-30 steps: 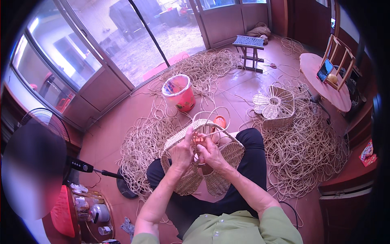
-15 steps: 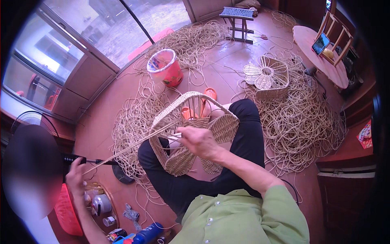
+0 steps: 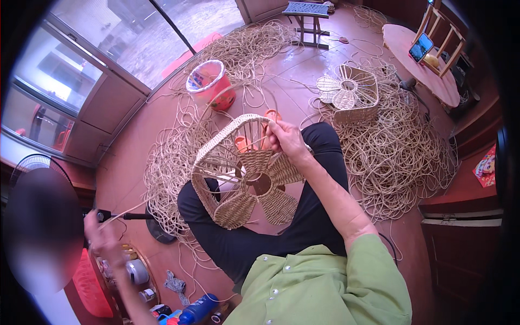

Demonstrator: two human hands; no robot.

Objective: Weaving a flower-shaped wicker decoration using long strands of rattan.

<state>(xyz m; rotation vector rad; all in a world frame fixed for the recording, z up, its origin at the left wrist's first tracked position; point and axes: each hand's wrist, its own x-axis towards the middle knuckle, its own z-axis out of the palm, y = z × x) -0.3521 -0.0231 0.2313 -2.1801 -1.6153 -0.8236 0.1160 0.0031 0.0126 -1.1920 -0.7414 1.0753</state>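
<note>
A woven straw basket point(image 3: 234, 210) with a petal-patterned side rests across my lap, its rim tilted up and bare spokes showing in the upper part. My right hand point(image 3: 287, 142) is closed at the upper right of the frame, pinching a thin straw cord by the spokes. Out to the left, my left hand point(image 3: 103, 238) is smeared by motion but appears closed round the straw cord point(image 3: 132, 209), which runs slack toward the basket. A blurred loop of cord arcs above the basket rim. Orange slippers point(image 3: 242, 144) show partly behind the spokes.
Heaps of straw cord point(image 3: 395, 162) lie right, left and far. A similar woven basket point(image 3: 357, 115) sits on the right heap. A red bucket point(image 3: 221, 97) stands ahead, a stool point(image 3: 309, 24) farther off. A fan point(image 3: 40, 162) and blue bottle point(image 3: 199, 310) are at left.
My right hand has moved up and right from the basket's middle to its upper spokes. The cord, taut before, now hangs slack and loops above the rim. My left hand has shifted slightly.
</note>
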